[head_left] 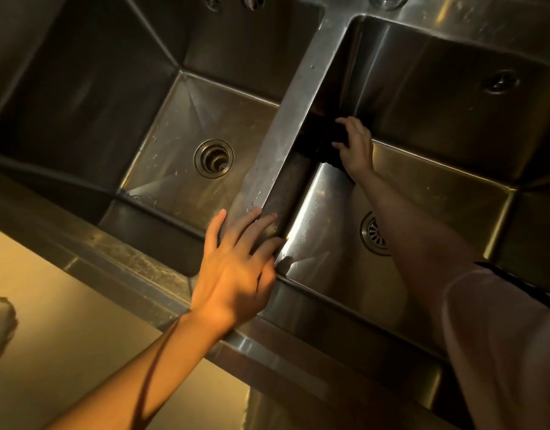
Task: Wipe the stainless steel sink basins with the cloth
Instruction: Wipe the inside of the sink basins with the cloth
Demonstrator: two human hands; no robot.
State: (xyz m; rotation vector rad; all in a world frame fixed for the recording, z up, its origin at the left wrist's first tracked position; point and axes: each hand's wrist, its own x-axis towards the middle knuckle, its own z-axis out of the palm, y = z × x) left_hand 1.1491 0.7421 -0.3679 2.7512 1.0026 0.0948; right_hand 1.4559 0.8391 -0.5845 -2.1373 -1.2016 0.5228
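The right hand point(356, 144) presses a dark cloth point(324, 141) against the right basin point(438, 169) by the divider point(292, 135), fingers curled on it. The left hand point(236, 268) rests flat, fingers spread, on the divider. Droplets remain in both basins; the left basin point(180, 119) looks unfinished.

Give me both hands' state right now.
Left hand: open, fingers resting on the sink divider.
Right hand: fingers curled on the dark cloth in the right basin.
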